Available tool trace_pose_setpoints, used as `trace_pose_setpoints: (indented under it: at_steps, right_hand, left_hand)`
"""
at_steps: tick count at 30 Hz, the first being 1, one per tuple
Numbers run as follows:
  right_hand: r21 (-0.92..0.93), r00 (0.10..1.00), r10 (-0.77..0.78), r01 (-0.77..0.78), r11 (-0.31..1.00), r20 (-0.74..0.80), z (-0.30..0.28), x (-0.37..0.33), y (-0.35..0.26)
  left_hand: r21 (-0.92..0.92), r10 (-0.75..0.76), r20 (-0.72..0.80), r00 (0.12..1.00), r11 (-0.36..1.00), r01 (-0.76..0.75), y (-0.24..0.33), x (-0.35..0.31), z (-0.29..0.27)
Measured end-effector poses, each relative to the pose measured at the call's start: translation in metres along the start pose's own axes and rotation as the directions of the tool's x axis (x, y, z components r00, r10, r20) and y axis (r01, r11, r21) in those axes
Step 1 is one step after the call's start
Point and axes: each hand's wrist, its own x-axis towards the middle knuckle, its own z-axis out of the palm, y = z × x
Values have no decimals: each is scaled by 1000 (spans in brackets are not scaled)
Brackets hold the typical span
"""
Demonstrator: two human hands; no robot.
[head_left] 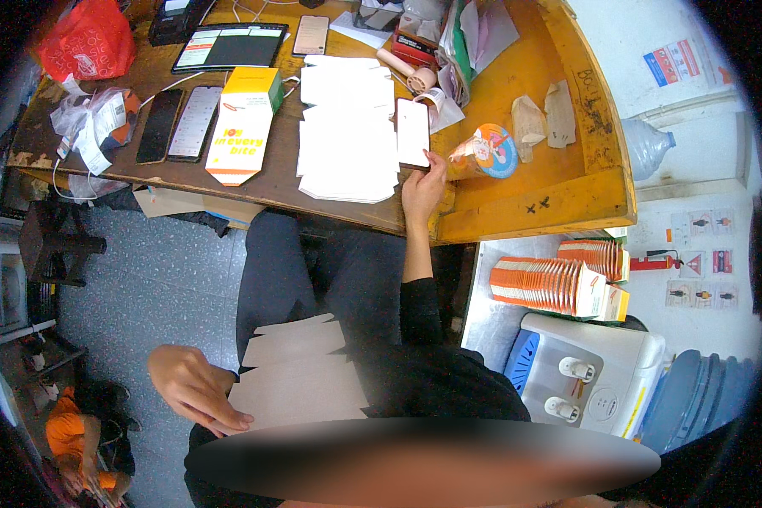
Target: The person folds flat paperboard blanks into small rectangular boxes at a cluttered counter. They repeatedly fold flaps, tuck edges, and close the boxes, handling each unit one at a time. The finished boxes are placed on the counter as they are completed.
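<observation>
My right hand reaches the front edge of the desk, its fingers closed on the lower right corner of a phone with a bright white screen. Beside that phone lies a stack of flat white carton blanks. On my lap rests a flat grey-brown carton blank. My left hand is at the blank's left edge, fingers curled and pinched together against it. A folded yellow and white carton lies left of the white stack.
Two phones, a tablet, a red bag and crumpled plastic occupy the desk's left. A cup lies at right. Nested orange-edged cartons stand near a water dispenser. Another person sits lower left.
</observation>
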Motion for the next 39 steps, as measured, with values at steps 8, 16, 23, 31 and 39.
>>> trace_pose_setpoints:
  at_steps: [8,16,23,31,39]
  right_hand:
    - [-31,999,26,-24,999,42,6,2,-3]
    - [84,998,-6,1,996,59,7,3,5]
    - [204,996,-50,33,978,80,13,2,10]
    - [164,995,16,-32,986,97,7,0,7]
    - [202,988,-108,84,976,111,8,3,5]
  left_hand:
    - [10,13,-9,1000,1000,-13,1,0,-1]
    - [2,25,-10,1000,1000,-25,0,-2,-7]
    - [6,41,-20,999,999,-41,0,-1,-4]
    - [6,46,-16,999,999,-46,1,2,-4]
    - [0,56,-31,998,998,-56,2,-2,-6]
